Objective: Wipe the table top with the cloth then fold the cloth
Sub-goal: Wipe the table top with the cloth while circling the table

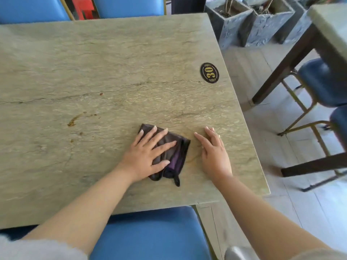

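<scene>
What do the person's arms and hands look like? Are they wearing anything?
Both forearms are bare. The left hand has no ring or glove that I can see. The right hand wears a small ring on one finger. The fingernails on both look pale and a little long. A bit of light grey sleeve shows near the bottom left corner.

Oval black plaque with gold "30" sits flat near the right edge; brown smears and crumbs left of centre, plus one small brown speck further back. Blue padded chair tucked in at the near edge, two more blue chair backs along the far side, dark blue stools with gold frames off to the right under a second stone-topped table on dark legs. Grey textured square planters holding bare stems stand on the pale plank floor at back right.
</scene>
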`<move>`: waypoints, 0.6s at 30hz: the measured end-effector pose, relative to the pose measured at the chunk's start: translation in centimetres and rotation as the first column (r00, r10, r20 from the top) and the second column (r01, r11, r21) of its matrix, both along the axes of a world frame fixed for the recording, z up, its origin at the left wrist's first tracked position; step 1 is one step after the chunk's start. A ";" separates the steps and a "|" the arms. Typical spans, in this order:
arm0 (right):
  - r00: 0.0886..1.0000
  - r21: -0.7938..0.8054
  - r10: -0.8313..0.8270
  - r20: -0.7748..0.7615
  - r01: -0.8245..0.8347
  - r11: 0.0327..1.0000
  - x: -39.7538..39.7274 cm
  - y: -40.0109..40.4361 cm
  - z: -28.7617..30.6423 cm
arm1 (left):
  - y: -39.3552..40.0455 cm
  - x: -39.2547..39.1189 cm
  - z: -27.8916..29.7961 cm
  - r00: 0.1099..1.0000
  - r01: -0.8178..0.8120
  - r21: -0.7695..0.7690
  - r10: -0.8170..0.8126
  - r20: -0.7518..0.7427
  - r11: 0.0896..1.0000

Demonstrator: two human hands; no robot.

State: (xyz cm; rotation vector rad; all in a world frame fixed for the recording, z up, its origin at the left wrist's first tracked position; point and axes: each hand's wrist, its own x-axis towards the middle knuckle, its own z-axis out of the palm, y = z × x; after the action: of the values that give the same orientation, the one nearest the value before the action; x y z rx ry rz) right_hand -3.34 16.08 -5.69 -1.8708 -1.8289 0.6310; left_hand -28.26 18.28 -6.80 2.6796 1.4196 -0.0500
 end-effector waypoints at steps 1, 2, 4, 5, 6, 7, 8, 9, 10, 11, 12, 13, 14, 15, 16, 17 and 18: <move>1.000 0.001 -0.009 -0.002 0.009 1.000 0.3 -0.3 -0.2 | 1.1 0.6 0.1 0.993 -0.119 0.005 0.119 -0.005 0.993; 1.000 0.001 -0.027 -0.004 0.027 1.000 0.9 -0.5 -0.3 | 1.8 1.8 0.0 0.971 -0.237 0.012 0.237 -0.015 0.972; 0.996 0.014 -0.087 0.018 0.087 0.996 1.9 -0.9 -0.4 | 1.9 4.5 -0.1 0.923 -0.384 -0.001 0.383 -0.037 0.923; 0.991 0.023 -0.128 0.031 0.128 0.992 2.5 -1.1 -0.4 | 1.2 5.8 0.0 0.921 -0.387 -0.006 0.386 -0.049 0.922; 0.986 0.022 -0.166 0.031 0.165 0.986 3.1 -1.3 -0.3 | 0.1 6.8 0.3 0.940 -0.339 -0.006 0.338 -0.054 0.941; 0.982 0.015 -0.188 0.024 0.188 0.982 3.7 -1.5 -0.2 | -1.3 7.4 0.5 0.968 -0.245 -0.013 0.244 -0.059 0.970; 0.981 0.011 -0.194 0.019 0.193 0.981 4.4 -1.8 -0.2 | -2.8 7.6 0.7 0.991 -0.119 -0.021 0.118 -0.060 0.993; 0.981 0.013 -0.193 0.018 0.193 0.981 5.1 -2.1 -0.2 | -4.1 7.4 0.7 0.998 0.017 -0.027 -0.019 -0.052 0.999; 0.981 0.015 -0.195 0.018 0.195 0.981 5.7 -2.5 -0.2 | -5.1 6.8 0.6 0.987 0.152 -0.030 -0.153 -0.047 0.988; 0.980 0.016 -0.198 0.016 0.198 0.980 6.2 -3.0 -0.2 | -5.3 5.9 0.6 0.961 0.270 -0.032 -0.272 -0.047 0.962; 0.979 0.017 -0.203 0.009 0.203 0.979 6.7 -3.5 -0.2 | -5.0 5.0 0.6 0.933 0.356 -0.033 -0.357 -0.047 0.934; 0.977 0.013 -0.211 -0.004 0.211 0.977 7.1 -4.0 -0.1 | -4.3 4.3 0.6 0.912 0.406 -0.035 -0.407 -0.047 0.913; 0.975 0.006 -0.219 -0.021 0.220 0.976 7.5 -4.6 0.0 | -3.5 4.0 0.6 0.906 0.420 -0.039 -0.422 -0.047 0.907; 0.973 -0.007 -0.227 -0.041 0.227 0.974 7.8 -5.1 0.2 | -2.7 4.1 0.6 0.916 0.395 -0.045 -0.397 -0.051 0.918; 0.970 -0.033 -0.237 -0.062 0.235 0.971 8.1 -5.5 0.4 | -2.0 4.7 0.6 0.940 0.335 -0.048 -0.338 -0.058 0.941; 0.964 -0.067 -0.252 -0.084 0.247 0.967 8.3 -5.9 0.8 | -1.6 5.9 0.6 0.965 0.250 -0.046 -0.252 -0.067 0.967; 0.957 -0.100 -0.268 -0.112 0.257 0.961 8.5 -6.1 1.2 | -1.5 7.4 0.6 0.985 0.155 -0.038 -0.158 -0.076 0.987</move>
State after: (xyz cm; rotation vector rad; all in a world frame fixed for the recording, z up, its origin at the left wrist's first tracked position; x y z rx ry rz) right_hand 5.21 9.95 -4.54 -2.0354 -1.4626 0.7205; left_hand -20.82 16.79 -6.23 2.7858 1.2131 -0.1916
